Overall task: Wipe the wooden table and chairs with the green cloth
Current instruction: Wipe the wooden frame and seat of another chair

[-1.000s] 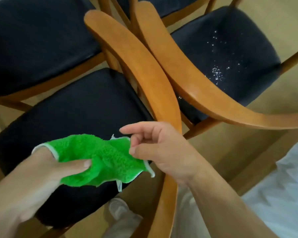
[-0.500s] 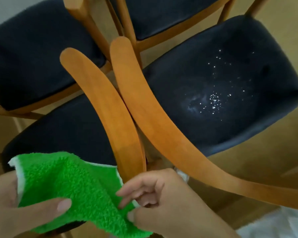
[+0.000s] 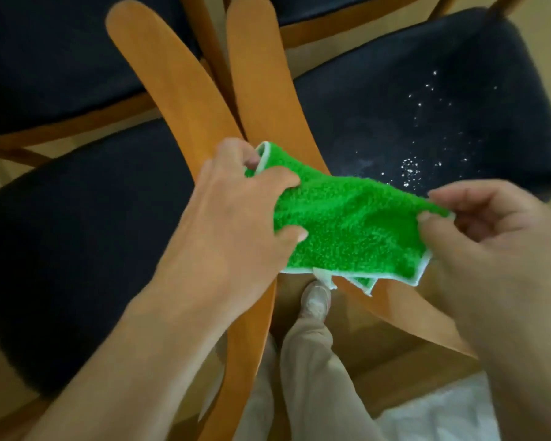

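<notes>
- Tan floor (image 3: pixel 433 367) under dark-cushioned wooden chairs (image 3: pixel 178 90).
- Cloth (image 3: pixel 347 230) stretched between both hands, above the chair backs.
- Left hand (image 3: pixel 236 218) grips its left end, fingers curled.
- Right hand (image 3: pixel 490 249) pinches its right corner.
- White specks (image 3: pixel 411 170) lie on the seat beyond the right fingers.

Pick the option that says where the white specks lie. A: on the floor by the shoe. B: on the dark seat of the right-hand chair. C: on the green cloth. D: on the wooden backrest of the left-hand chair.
B: the white specks are scattered over the dark seat of the right-hand chair, beyond the green cloth held by both hands.
</notes>
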